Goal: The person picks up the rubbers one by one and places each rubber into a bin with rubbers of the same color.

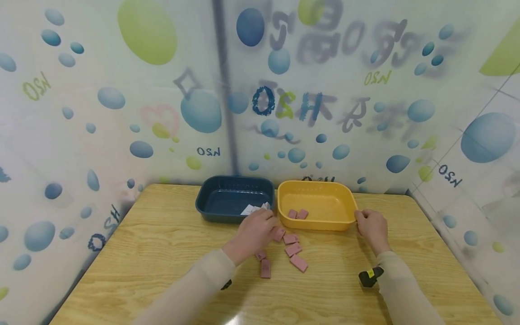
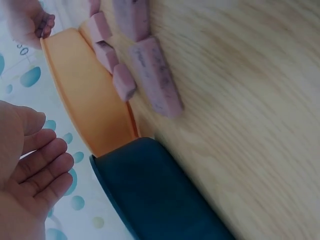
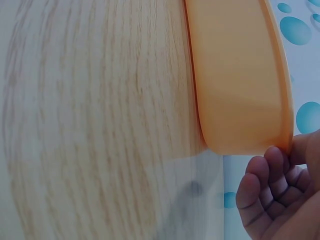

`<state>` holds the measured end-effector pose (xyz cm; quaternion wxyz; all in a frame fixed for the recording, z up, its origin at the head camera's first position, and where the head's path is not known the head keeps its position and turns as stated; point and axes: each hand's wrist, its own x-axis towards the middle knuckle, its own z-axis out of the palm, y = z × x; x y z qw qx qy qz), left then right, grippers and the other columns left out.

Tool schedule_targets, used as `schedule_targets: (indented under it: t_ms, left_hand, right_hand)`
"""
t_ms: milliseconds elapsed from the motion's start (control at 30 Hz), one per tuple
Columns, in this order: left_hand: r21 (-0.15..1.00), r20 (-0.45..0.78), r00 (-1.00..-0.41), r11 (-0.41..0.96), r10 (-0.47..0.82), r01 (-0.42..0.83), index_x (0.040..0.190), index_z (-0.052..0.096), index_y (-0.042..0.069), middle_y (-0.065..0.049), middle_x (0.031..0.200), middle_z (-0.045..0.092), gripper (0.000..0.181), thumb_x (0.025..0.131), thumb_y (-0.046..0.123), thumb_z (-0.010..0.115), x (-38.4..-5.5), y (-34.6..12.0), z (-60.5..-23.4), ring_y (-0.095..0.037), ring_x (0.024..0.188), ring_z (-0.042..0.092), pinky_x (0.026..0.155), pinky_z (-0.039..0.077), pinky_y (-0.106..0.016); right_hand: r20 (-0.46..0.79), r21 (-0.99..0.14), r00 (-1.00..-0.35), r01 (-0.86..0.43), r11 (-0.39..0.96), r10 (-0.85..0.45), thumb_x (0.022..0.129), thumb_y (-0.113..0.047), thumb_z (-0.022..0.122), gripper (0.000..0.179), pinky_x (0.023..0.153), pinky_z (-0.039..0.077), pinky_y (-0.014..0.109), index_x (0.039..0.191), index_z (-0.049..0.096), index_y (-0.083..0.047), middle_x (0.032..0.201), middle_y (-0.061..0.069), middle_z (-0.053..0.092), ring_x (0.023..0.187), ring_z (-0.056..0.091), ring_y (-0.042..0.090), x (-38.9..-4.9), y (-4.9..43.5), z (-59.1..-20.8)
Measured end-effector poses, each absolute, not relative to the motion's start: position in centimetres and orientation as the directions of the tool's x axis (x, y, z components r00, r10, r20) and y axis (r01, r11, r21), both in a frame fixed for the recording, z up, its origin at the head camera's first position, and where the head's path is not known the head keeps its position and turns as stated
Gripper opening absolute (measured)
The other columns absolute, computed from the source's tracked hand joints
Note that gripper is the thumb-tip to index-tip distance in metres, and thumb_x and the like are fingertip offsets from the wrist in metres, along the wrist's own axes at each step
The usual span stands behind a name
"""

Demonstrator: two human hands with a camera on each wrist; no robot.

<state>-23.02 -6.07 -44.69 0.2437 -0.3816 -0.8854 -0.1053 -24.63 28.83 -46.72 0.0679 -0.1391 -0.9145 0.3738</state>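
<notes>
In the head view my left hand (image 1: 253, 232) is over the front right corner of a dark blue tray (image 1: 223, 198). The left wrist view shows that hand's fingers (image 2: 47, 167) loosely bent, with nothing visible between them and the thumb. My right hand (image 1: 371, 228) pinches the right rim of a yellow tray (image 1: 325, 205) between thumb and fingers. Two pink blocks (image 1: 302, 214) lie inside the yellow tray. Several more pink blocks (image 1: 293, 249) are scattered on the table before the trays, some partly hidden by my left hand.
White folded pieces (image 1: 249, 209) lie in the blue tray's front right corner. Both trays stand side by side at the back of the wooden table (image 1: 162, 243). Directly behind rises a patterned curtain (image 1: 162, 113).
</notes>
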Motion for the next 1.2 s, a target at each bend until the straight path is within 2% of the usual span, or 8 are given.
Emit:
schedule_targets:
  t_ms: [100, 200, 467, 833, 1200]
  left_hand:
    - [-0.012, 0.5, -0.595, 0.692, 0.629, 0.722, 0.089, 0.074, 0.009, 0.0, 0.082, 0.06, 0.006, 0.088, 0.011, 0.08, -22.8, -6.6, -44.9, -0.017, 0.077, 0.055, 0.073, 0.051, -0.029]
    - [-0.034, 0.483, -0.596, 0.694, 0.642, 0.719, 0.086, 0.073, 0.01, 0.0, 0.079, 0.057, 0.008, 0.088, 0.011, 0.08, -22.7, -7.1, -45.2, -0.017, 0.074, 0.053, 0.07, 0.048, -0.029]
    - [-0.084, 0.461, -0.567, 0.669, 0.683, 0.738, 0.081, 0.07, 0.011, 0.001, 0.077, 0.057, 0.012, 0.086, 0.012, 0.08, -22.4, -8.2, -45.5, -0.017, 0.075, 0.055, 0.073, 0.049, -0.031]
    - [-0.026, 0.392, -0.609, 0.67, 0.689, 0.742, 0.083, 0.068, 0.011, 0.002, 0.081, 0.058, 0.009, 0.087, 0.011, 0.077, -22.1, -9.9, -46.5, -0.017, 0.077, 0.055, 0.073, 0.051, -0.032]
    - [-0.031, 0.378, -0.586, 0.642, 0.717, 0.766, 0.081, 0.066, 0.011, 0.001, 0.083, 0.06, 0.014, 0.086, 0.01, 0.079, -22.2, -11.0, -47.2, -0.017, 0.077, 0.056, 0.076, 0.052, -0.033]
  right_hand:
    - [0.025, -0.7, -0.951, 0.204, 0.685, 0.309, 0.104, -0.026, 0.047, 0.039, 0.059, 0.041, 0.031, 0.086, 0.066, 0.003, 0.061, 0.003, 0.056, 0.063, 0.052, 0.021, -24.6, 28.8, -46.7]
    - [0.028, -0.7, -0.95, 0.204, 0.684, 0.311, 0.104, -0.025, 0.047, 0.039, 0.059, 0.041, 0.031, 0.084, 0.066, 0.003, 0.061, 0.003, 0.056, 0.064, 0.052, 0.021, -24.6, 28.8, -46.7]
    - [0.018, -0.709, -0.95, 0.208, 0.674, 0.313, 0.104, -0.026, 0.048, 0.038, 0.058, 0.041, 0.031, 0.086, 0.066, 0.003, 0.062, 0.003, 0.056, 0.063, 0.052, 0.02, -24.6, 28.7, -46.7]
    - [0.015, -0.714, -0.95, 0.207, 0.669, 0.311, 0.104, -0.024, 0.047, 0.036, 0.057, 0.041, 0.03, 0.088, 0.066, 0.003, 0.063, 0.003, 0.056, 0.063, 0.052, 0.02, -24.5, 28.7, -46.6]
    - [0.008, -0.718, -0.95, 0.211, 0.664, 0.312, 0.104, -0.025, 0.047, 0.037, 0.057, 0.041, 0.03, 0.088, 0.066, 0.002, 0.063, 0.003, 0.056, 0.063, 0.051, 0.02, -24.6, 28.8, -46.7]
